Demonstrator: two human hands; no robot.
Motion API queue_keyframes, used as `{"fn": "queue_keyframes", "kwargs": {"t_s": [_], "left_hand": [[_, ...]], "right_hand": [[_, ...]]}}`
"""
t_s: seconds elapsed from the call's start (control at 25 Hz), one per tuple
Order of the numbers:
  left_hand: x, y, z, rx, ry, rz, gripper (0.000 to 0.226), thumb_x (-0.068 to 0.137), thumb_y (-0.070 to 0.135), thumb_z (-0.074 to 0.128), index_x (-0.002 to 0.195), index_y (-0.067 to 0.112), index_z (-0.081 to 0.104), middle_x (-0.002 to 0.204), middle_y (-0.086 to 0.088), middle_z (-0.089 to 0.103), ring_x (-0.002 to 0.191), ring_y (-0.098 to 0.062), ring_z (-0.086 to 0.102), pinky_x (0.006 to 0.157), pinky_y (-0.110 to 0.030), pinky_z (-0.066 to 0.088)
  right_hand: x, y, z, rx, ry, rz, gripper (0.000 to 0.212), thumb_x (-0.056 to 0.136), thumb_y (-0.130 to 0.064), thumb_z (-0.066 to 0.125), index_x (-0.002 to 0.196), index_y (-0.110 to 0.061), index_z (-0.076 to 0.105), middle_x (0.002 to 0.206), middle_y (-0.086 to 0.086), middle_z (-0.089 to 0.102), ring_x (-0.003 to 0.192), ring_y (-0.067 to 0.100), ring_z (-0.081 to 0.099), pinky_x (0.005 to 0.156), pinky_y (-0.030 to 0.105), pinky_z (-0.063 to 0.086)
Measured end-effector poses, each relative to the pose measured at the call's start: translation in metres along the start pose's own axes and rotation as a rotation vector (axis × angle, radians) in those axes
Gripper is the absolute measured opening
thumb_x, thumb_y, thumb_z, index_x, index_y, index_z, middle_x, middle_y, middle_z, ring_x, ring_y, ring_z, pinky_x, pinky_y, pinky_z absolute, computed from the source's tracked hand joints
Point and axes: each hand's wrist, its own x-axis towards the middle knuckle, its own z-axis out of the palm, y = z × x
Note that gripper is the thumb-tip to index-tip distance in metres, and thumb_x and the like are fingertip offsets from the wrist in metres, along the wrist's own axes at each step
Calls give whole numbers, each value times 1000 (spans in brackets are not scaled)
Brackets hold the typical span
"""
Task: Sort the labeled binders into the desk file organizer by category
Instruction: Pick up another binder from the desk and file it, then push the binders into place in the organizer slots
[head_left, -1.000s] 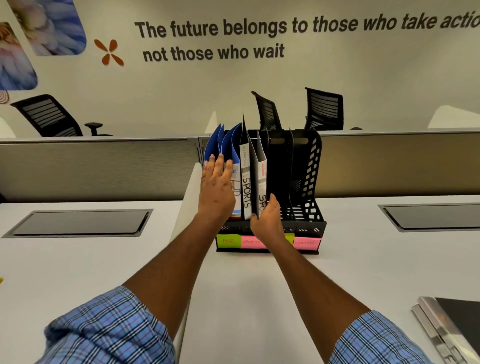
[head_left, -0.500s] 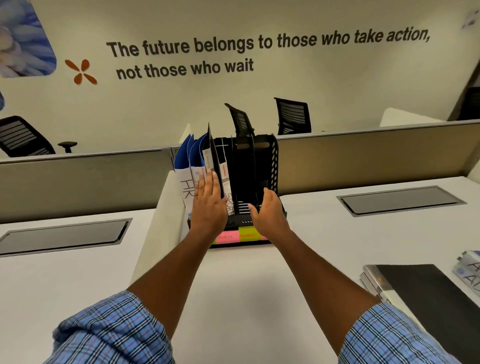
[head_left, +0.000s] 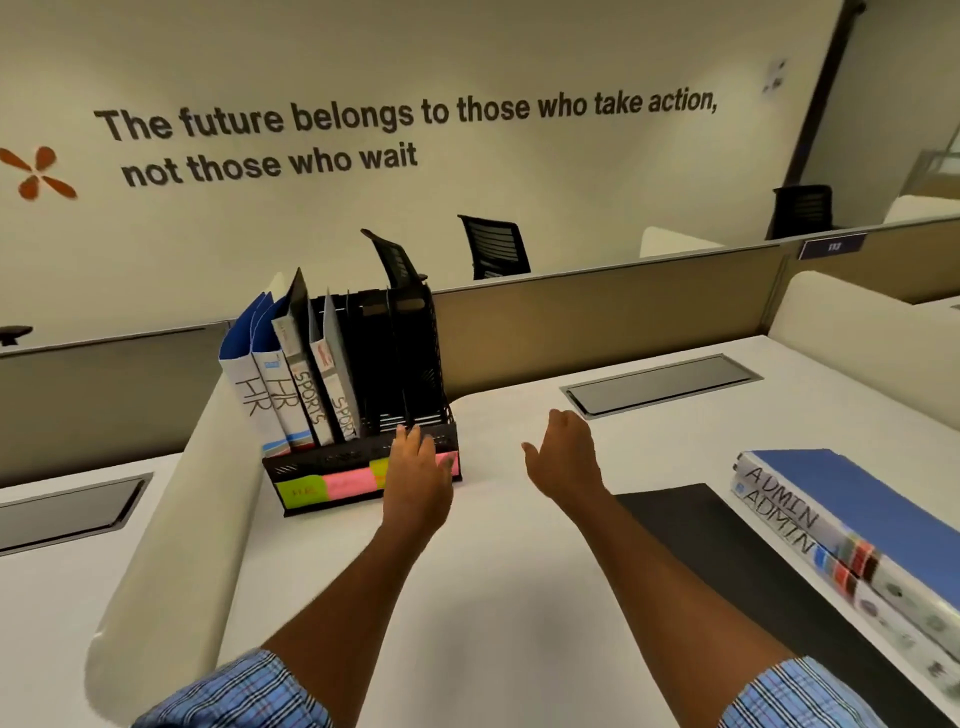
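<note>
Standing toward the far left of the white desk (head_left: 498, 597), the black mesh file organizer (head_left: 415, 364) holds four upright binders in its left compartments, all tilted to the left: two marked HR, the outer HR binder (head_left: 249, 395) and the second HR binder (head_left: 283, 400), then two marked SPORTS, the first SPORTS binder (head_left: 309, 400) and the second SPORTS binder (head_left: 340, 400); the organizer's right compartments show only dark mesh. Along its front lip run coloured sticky labels (head_left: 332, 486), yellow-green then pink, with writing too blurred to read. The left hand (head_left: 418, 470) lies flat with fingers spread loosely, fingertips at the organizer's front lip and the palm covering part of the labels, gripping nothing. The right hand (head_left: 563, 457) hovers above the bare desk just right of the organizer, apart from it, fingers loosely curled and thumb out, empty. Near the desk's right edge two binders marked ADMIN lie flat in a stack, the top ADMIN binder (head_left: 852, 499) with a blue cover resting on the lower ADMIN binder (head_left: 831, 566), partly over a black mat (head_left: 727, 561). Both forearms reach out from rolled blue plaid sleeves (head_left: 244, 696)
</note>
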Motion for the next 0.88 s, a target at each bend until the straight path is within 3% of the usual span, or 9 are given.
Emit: {"fn": "queue_keyframes", "kwargs": {"t_s": [0.16, 0.24, 0.32, 0.44, 0.52, 0.6, 0.64, 0.72, 0.88], "left_hand": [[-27, 46, 44, -114, -159, -88, 40, 98, 33, 44, 113, 1, 63, 138, -15, 49, 137, -31, 31, 114, -37, 24], [-37, 65, 54, -193, -233, -158, 38, 98, 35, 43, 99, 3, 64, 120, -13, 59, 123, -29, 45, 103, -35, 35], [-43, 83, 57, -175, -353, -164, 39, 99, 37, 40, 81, 7, 57, 96, -14, 63, 101, -31, 55, 88, -37, 43], [-49, 110, 64, -153, -528, -155, 45, 99, 38, 40, 66, 7, 44, 97, -25, 63, 96, -39, 56, 79, -39, 43], [-58, 123, 75, -272, -611, -211, 42, 97, 37, 46, 82, -1, 59, 107, -24, 63, 101, -39, 58, 80, -37, 45], [-69, 132, 85, -446, -697, -317, 42, 94, 36, 52, 110, -3, 59, 112, -21, 63, 94, -35, 61, 71, -35, 47], [-75, 138, 89, -525, -752, -374, 43, 93, 35, 54, 115, -2, 56, 109, -20, 62, 87, -32, 61, 67, -33, 47], [-86, 145, 96, -618, -833, -454, 40, 93, 32, 56, 118, 0, 55, 103, -17, 61, 80, -28, 59, 67, -33, 49], [-97, 151, 104, -776, -862, -553, 44, 92, 34, 57, 121, 1, 53, 113, -18, 61, 81, -29, 61, 72, -36, 52]], "right_hand": [[-36, 73, -9, -118, -89, 115, 46, 95, -32, 51, 129, -2, 44, 132, 15, 47, 127, 30, 42, 108, 38, 33], [-52, 100, -12, -170, -124, 182, 44, 95, -34, 48, 126, -3, 48, 130, 14, 46, 128, 31, 41, 107, 40, 32], [-68, 118, -15, -195, -148, 276, 56, 92, -45, 52, 131, -6, 43, 137, 14, 43, 133, 32, 36, 112, 42, 28], [-90, 139, -14, -252, -281, 336, 83, 87, -61, 52, 146, -9, 25, 153, 17, 23, 144, 37, 18, 116, 50, 16], [-99, 147, -11, -249, -343, 343, 94, 83, -68, 52, 150, -11, 19, 157, 17, 14, 145, 39, 10, 116, 53, 13], [-107, 151, -8, -256, -374, 350, 97, 81, -69, 54, 151, -13, 16, 159, 17, 11, 146, 41, 7, 116, 55, 12], [-112, 155, -6, -264, -383, 361, 97, 81, -67, 56, 151, -16, 13, 159, 17, 9, 145, 42, 7, 116, 56, 12], [-124, 162, -3, -284, -405, 393, 99, 81, -63, 60, 153, -23, 4, 160, 18, 4, 145, 44, 6, 115, 57, 12], [-139, 173, 1, -329, -444, 429, 98, 84, -54, 62, 153, -25, -2, 160, 15, 6, 144, 45, 13, 114, 56, 19]]}}
